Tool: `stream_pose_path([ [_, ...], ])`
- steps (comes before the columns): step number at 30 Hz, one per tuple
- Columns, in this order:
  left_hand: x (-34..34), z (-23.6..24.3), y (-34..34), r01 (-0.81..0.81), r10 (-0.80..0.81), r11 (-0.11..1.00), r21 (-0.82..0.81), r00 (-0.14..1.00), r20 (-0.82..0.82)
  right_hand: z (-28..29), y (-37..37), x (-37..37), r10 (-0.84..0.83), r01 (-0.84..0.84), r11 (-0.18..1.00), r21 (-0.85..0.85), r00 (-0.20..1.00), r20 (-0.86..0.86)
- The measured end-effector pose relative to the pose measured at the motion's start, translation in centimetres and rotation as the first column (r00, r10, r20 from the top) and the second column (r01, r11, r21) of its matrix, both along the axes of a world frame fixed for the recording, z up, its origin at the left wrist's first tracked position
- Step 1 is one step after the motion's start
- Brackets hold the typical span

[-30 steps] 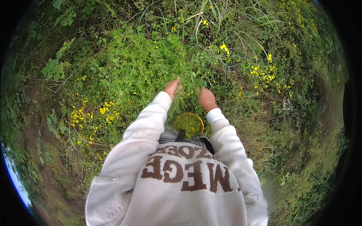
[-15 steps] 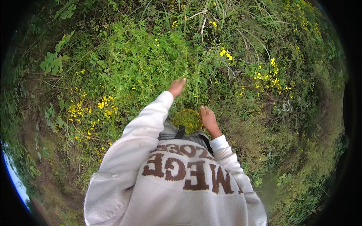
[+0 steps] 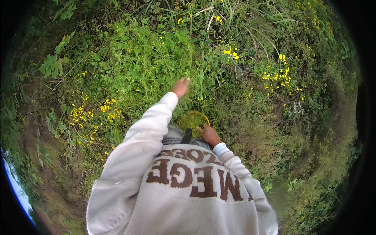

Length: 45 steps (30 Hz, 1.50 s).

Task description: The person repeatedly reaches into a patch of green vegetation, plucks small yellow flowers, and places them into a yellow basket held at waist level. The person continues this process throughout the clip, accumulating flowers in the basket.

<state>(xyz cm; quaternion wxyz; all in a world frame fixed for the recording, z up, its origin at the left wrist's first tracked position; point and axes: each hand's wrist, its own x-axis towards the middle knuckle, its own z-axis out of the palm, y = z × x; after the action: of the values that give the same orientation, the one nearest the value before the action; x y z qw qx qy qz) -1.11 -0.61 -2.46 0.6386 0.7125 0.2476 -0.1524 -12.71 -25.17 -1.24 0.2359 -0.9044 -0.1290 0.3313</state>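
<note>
Mid-frame, the bare left hand (image 3: 181, 87) meets leafy green plants (image 3: 152, 58); I cannot tell its fingers' grip. Below centre, the bare right hand (image 3: 209, 135), thumb and fingers parted, overlaps a round yellow-rimmed container (image 3: 207, 118); bumping that could spill its yellow-green plant bits (image 3: 189, 120).

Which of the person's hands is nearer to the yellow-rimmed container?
Right. The right hand is at the right edge of the yellow-rimmed container; the left hand is apart, forward of it, by green plants.
</note>
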Motion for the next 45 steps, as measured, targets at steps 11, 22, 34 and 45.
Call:
stream_pose_path([
  [11,-0.6,-0.1,-0.4,-0.092,0.094,0.99,-0.105,0.996,0.006,9.0,3.7,8.5,-0.264,0.145,0.963,0.228,0.691,0.673],
  [22,-0.9,1.9,-0.3,-0.05,0.051,0.999,0.016,0.998,-0.049,6.0,6.9,9.7,-0.002,0.025,0.996,-0.08,0.962,0.273],
  [34,-0.5,0.0,0.0,-0.075,0.066,0.993,-0.088,0.993,-0.101,5.8,2.1,1.6,0.171,-0.11,0.967,-0.229,0.948,0.269],
  [45,1.1,-4.2,-0.3,-0.159,0.15,0.978,0.135,0.986,0.073,8.2,7.8,13.1,-0.661,0.51,0.44,0.739,0.741,-0.117],
])
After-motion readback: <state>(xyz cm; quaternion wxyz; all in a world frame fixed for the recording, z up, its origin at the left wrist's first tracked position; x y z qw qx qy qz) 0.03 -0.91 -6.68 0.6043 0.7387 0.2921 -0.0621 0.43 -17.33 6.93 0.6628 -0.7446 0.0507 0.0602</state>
